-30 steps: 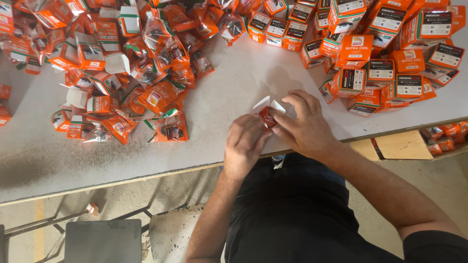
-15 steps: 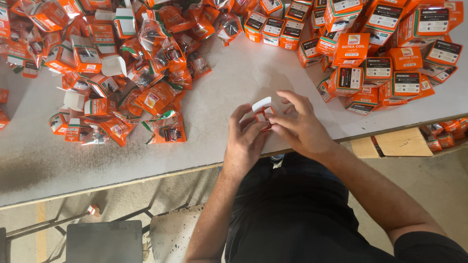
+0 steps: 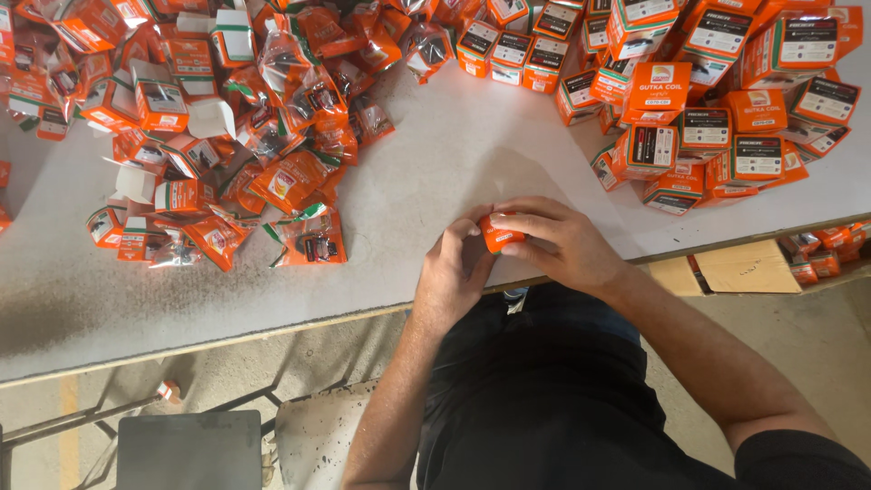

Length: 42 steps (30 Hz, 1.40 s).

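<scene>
At the near edge of the desk [image 3: 435, 172], both hands now close around a small orange box [image 3: 499, 233]: the left hand [image 3: 454, 272] cups it from below while the right hand [image 3: 567, 240] presses over its top. The white flap that stood open a moment ago no longer shows, so the box looks shut. Bagged orange packets [image 3: 299, 231] lie to the left, finished boxes [image 3: 726, 136] to the right.

An orange small box [image 3: 500, 234] sits at centre; orange-and-black boxes [image 3: 717, 100] fill the upper right, orange-and-white packets [image 3: 209, 136] the upper left, on a grey-white table [image 3: 454, 154].
</scene>
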Tool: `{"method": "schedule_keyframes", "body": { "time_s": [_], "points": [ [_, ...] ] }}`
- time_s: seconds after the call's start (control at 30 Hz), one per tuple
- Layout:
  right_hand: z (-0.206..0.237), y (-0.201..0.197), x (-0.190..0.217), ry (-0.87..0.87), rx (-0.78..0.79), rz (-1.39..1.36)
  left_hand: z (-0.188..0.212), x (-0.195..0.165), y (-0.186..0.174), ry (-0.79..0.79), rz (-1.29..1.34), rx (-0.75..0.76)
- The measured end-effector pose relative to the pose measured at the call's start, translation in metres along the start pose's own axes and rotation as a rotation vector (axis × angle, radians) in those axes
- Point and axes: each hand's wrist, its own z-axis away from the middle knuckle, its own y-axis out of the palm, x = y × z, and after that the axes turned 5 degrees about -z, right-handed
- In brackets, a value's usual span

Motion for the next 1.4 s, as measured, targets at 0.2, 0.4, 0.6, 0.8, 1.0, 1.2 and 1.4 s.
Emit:
{"method": "schedule_keyframes", "body": {
  "time_s": [0.2,0.4,0.6,0.8,1.0,1.2,1.4],
  "points": [
    [0.002,0.004,-0.002,-0.049,-0.055,0.030,-0.001,-0.003,-0.002,0.022,-0.021,-0.001],
    [0.006,0.006,0.001,-0.117,-0.084,0.043,-0.003,-0.009,-0.006,0.092,-0.049,0.018],
    [0.004,0.006,0.005,-0.122,-0.043,0.126,-0.006,-0.013,-0.010,0.050,-0.072,0.068],
    [0.013,0.002,0.013,-0.305,0.025,0.639,-0.002,-0.022,-0.016,0.349,-0.543,0.017],
    [0.001,-0.002,0.026,-0.074,-0.427,0.916,-0.089,0.036,-0.039,0.077,-0.360,0.003],
    [0.001,0.025,0.047,-0.301,-0.251,0.483,-0.213,0.122,-0.016,0.351,-0.748,-0.294],
    [-0.018,0.012,0.041,-0.207,-0.314,0.438,-0.142,0.066,-0.029,-0.138,-0.459,0.090]
  ]
}}
